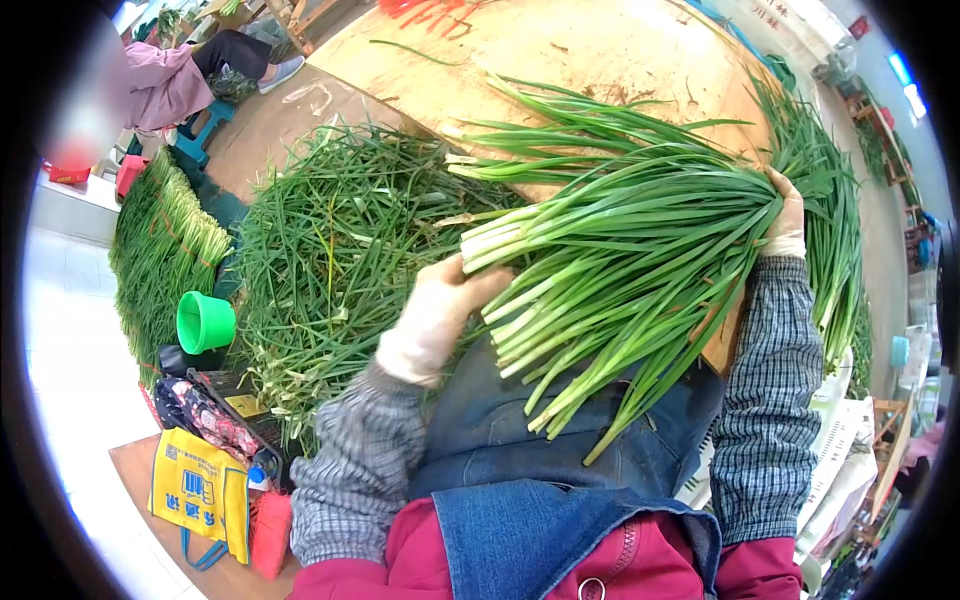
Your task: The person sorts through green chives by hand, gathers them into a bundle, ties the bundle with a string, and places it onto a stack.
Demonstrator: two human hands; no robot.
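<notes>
A large fanned bunch of garlic chives (630, 230) is held over my lap and the table edge, its pale cut ends pointing left and down. My right hand (785, 212), in a light glove, is wrapped round the leafy end. My left hand (445, 305), also gloved, is curled at the pale ends on the left side; some of its fingers are hidden behind the stalks. Several more chives (540, 165) lie on the wooden table just beyond the bunch. A dense pile of loose leaves (340, 250) rises beside my left hand.
The wooden table (600, 50) carries dirt crumbs and red ties (425, 12). More chives (825, 220) hang at its right edge. To the left are tied bundles (165, 250), a green cup (205, 322) and a yellow bag (200, 490). Another person (165, 85) sits at upper left.
</notes>
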